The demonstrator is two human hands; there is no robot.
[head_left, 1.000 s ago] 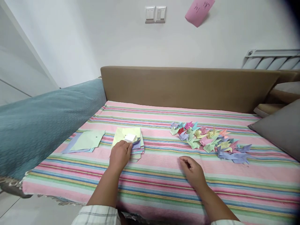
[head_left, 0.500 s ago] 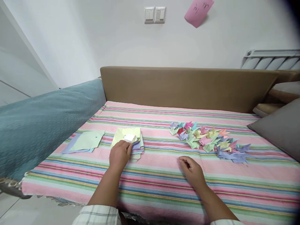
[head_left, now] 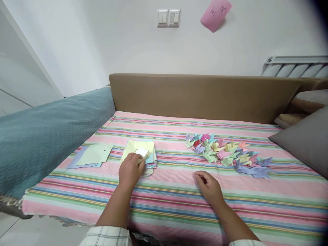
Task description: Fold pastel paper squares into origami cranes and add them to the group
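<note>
On the striped cloth stands a stack of coloured paper squares (head_left: 151, 165). Its top pale yellow sheet (head_left: 129, 147) bears a small white block (head_left: 141, 152). My left hand (head_left: 131, 171) is closed over the near side of the stack, pinching the edge of the yellow sheet; the fingertips are partly hidden. Light blue paper shows under the sheet's raised near edge. My right hand (head_left: 209, 187) rests on the cloth with its fingers curled in, and nothing shows in them. Beyond it lies a group of folded paper cranes (head_left: 222, 152) in many colours.
Loose green and purple paper sheets (head_left: 93, 155) lie at the left. The striped cloth (head_left: 174, 201) covers a sofa seat, bounded by a brown backrest (head_left: 200, 97), a teal-covered armrest (head_left: 56, 123) and a grey cushion (head_left: 307, 140). A pink note (head_left: 216, 14) hangs on the wall.
The near edge of the yellow sheet has risen under my left hand, baring light blue paper, and the white block has tilted slightly. My right hand has stayed put.
</note>
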